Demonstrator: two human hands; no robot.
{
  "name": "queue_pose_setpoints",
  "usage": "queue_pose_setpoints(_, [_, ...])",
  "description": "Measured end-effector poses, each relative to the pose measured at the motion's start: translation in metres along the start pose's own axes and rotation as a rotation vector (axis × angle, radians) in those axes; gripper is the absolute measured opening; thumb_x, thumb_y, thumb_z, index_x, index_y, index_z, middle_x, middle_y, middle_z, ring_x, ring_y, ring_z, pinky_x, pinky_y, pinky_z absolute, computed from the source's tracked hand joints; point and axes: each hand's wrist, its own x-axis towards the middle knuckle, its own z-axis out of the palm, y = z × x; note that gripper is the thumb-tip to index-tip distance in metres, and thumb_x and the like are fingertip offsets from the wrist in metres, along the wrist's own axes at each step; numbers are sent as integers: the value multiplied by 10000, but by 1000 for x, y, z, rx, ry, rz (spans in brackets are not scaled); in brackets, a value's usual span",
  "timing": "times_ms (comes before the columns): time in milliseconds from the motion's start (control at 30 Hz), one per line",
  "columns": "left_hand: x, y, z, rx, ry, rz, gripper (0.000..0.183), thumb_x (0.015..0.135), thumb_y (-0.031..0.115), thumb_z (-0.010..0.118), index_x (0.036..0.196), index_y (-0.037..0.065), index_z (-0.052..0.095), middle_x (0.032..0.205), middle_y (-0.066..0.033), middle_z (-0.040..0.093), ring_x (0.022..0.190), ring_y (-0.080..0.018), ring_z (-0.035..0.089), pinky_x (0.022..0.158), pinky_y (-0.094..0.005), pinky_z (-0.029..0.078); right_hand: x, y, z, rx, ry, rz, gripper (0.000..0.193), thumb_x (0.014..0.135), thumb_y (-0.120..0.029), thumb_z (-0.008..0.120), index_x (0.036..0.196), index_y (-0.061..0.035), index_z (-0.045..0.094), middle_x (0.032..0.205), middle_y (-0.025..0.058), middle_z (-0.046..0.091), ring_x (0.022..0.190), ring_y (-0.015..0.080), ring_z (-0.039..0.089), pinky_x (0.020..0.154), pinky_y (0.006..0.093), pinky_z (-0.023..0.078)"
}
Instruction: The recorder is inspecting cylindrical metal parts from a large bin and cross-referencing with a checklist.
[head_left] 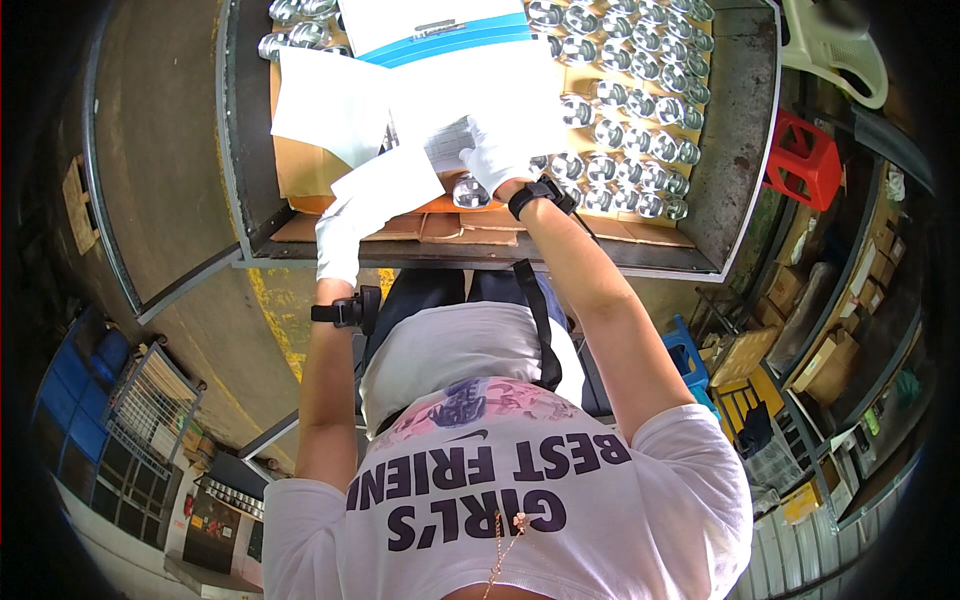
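Note:
My left hand [342, 232], in a white glove, is closed at the near edge of a small white sheet [395, 182], though glare blurs its fingertips. To its right, my white-gloved right hand [492, 160] rests over a printed paper [452, 145], thumb and fingers apart. Just below that hand's thumb stands a single shiny metal piston [470, 191]. Larger white sheets [325, 105] lie beyond both hands, partly washed out by light. Rows of similar metal pistons [640, 105] stand on brown cardboard to the right of the papers.
A dark metal-rimmed worktable [735, 130] bears everything. At its far side lie a blue-and-white folder [455, 45] and more pistons [305, 35]. To the right are a red stool [803, 160], a pale plastic chair [835, 50] and shelves with cardboard boxes [830, 365]. A wire cart [150, 405] stands lower left.

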Motion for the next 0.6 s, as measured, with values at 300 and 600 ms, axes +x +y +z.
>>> queue_pose_setpoints(300, [0,8,4,-4,-44,35,341,969,128,632,1204,-116,665,1100,-153,727,904,-200,740,760,-308,626,2,2,-5,-67,-161,38,611,914,-340,659,1451,-79,530,1298,217,649,1196,400,608,1028,468,469])
queue_pose_setpoints(600, [1,19,14,69,-71,83,342,962,126,644,1204,-114,666,1094,-131,731,898,-195,733,761,-304,620,2,4,-12,24,-179,47,628,910,-317,657,1471,-78,512,1350,230,617,1223,399,593,1066,455,446])
